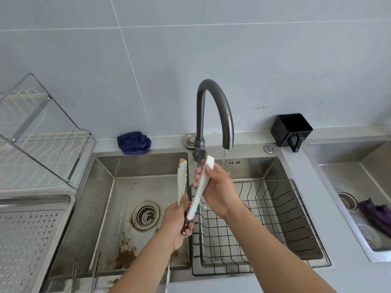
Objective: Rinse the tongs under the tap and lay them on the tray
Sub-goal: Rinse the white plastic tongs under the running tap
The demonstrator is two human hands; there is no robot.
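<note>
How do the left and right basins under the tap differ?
The left basin shows rusty stains and an open drain; the right basin holds a black wire basket. The tap runs over the right basin, not the left basin. Both are stainless steel.

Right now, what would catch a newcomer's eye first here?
The white tongs, spread open, are held up over the steel sink's middle divider: the left hand grips the hinge end, the right hand one arm. Just behind, the dark curved tap runs water into the right basin, where a black wire basket sits.
</note>
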